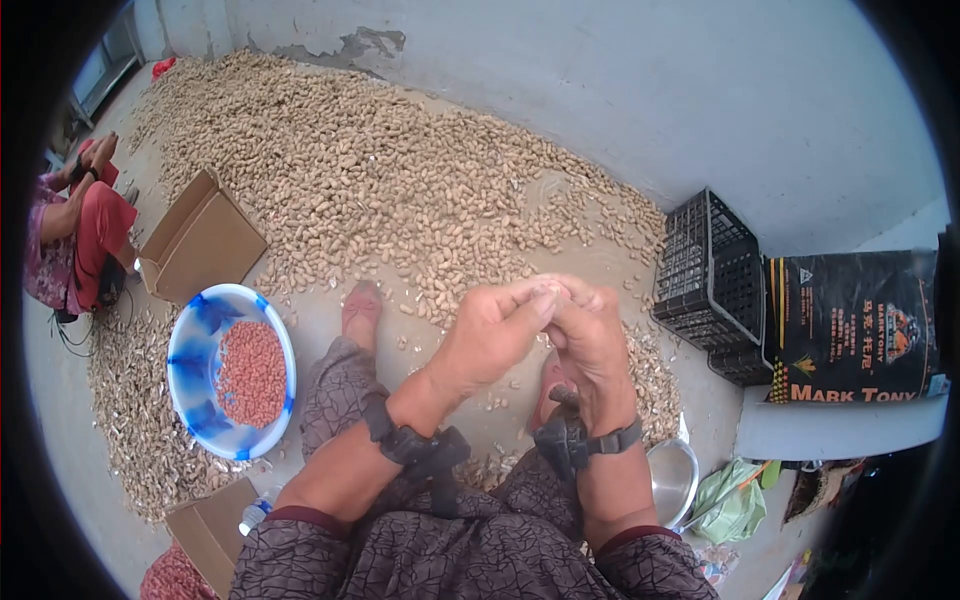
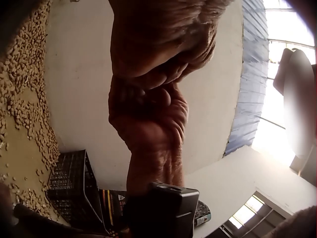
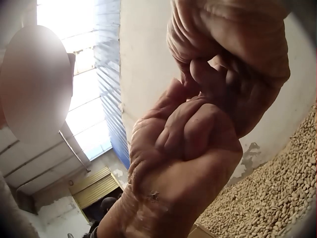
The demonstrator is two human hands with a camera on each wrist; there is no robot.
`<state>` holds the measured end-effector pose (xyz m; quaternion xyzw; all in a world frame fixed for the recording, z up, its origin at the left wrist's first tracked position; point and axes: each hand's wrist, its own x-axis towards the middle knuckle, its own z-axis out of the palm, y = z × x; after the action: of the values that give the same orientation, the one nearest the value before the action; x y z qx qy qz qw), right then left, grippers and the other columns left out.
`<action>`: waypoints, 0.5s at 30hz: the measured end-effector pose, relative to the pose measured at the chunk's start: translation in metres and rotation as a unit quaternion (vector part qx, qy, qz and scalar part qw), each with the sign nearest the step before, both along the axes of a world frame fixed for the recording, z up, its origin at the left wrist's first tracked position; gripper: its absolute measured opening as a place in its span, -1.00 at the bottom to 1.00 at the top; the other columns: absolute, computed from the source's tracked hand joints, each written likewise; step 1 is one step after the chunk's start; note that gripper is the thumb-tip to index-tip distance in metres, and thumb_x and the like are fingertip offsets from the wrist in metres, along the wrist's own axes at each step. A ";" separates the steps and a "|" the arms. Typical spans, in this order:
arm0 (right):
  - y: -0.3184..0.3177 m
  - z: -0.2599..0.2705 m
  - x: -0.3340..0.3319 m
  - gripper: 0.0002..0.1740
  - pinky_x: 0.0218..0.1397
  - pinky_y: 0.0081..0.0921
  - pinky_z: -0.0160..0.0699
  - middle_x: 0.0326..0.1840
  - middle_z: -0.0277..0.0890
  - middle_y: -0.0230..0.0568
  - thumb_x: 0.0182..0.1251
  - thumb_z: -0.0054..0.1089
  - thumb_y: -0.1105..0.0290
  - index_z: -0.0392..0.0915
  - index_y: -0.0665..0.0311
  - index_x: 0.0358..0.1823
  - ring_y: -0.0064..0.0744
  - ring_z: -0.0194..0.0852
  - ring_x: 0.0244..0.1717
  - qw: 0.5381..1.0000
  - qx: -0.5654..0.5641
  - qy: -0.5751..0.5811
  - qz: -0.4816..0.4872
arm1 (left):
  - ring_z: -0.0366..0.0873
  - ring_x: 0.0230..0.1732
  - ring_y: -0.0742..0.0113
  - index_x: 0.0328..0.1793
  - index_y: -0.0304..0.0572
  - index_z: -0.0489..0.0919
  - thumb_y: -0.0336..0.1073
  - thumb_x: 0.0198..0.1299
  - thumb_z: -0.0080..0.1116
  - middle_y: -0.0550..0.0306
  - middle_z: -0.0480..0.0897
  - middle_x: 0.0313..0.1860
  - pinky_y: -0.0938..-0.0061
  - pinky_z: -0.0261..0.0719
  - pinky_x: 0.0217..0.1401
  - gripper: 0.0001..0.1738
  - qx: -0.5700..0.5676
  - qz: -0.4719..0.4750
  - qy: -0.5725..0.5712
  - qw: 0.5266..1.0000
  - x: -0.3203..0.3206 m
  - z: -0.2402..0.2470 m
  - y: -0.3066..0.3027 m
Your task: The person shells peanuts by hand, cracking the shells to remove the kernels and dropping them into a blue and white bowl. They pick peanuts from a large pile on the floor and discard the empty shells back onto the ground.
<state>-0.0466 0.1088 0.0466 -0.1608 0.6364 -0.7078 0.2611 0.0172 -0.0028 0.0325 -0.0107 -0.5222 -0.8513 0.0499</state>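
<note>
Peanut-strewn floor [image 1: 604, 262] lies beneath curled left fingers [image 1: 512, 293] touching right fingers [image 1: 588, 297].

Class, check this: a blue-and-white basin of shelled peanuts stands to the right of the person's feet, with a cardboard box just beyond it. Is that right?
No: the side is wrong. The head view shows the basin of shelled peanuts to the left of the person's feet; the cardboard box is just beyond it.
</note>
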 end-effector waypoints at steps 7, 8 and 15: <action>0.003 0.009 0.003 -0.71 -0.58 -0.87 0.10 -0.49 0.46 -0.47 0.08 0.21 0.38 0.53 0.39 -0.19 -0.83 0.18 -0.61 0.999 -0.018 -0.025 0.036 | 0.25 -0.65 0.71 -0.08 -0.43 0.47 -0.25 0.28 -0.16 0.25 0.50 -0.50 0.82 0.10 -0.68 -0.67 0.119 -0.051 -0.015 0.991 -0.006 -0.007 -0.005; 0.004 0.010 0.003 -0.69 -0.52 -0.86 0.21 -0.45 0.49 -0.43 0.06 0.23 0.39 0.52 0.40 -0.17 -0.80 0.27 -0.55 0.999 -0.008 -0.027 0.044 | 0.30 -0.61 0.70 -0.11 -0.43 0.48 -0.26 0.28 -0.15 0.23 0.50 -0.48 0.82 0.15 -0.66 -0.67 0.122 -0.043 -0.022 0.991 -0.008 -0.009 -0.004; 0.003 0.009 0.004 -0.63 -0.11 -0.66 0.37 -0.27 0.52 -0.28 0.02 0.26 0.41 0.50 0.40 -0.11 -0.58 0.41 -0.20 0.998 -0.020 0.021 0.062 | 0.35 -0.54 0.67 -0.16 -0.41 0.50 -0.33 0.27 -0.18 0.23 0.49 -0.44 0.78 0.26 -0.61 -0.72 0.097 -0.030 -0.043 0.994 -0.006 -0.006 -0.001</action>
<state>-0.0423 0.1121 0.0553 -0.2199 0.6159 -0.6994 0.2881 0.0112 -0.0037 0.0260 0.0148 -0.4387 -0.8985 0.0031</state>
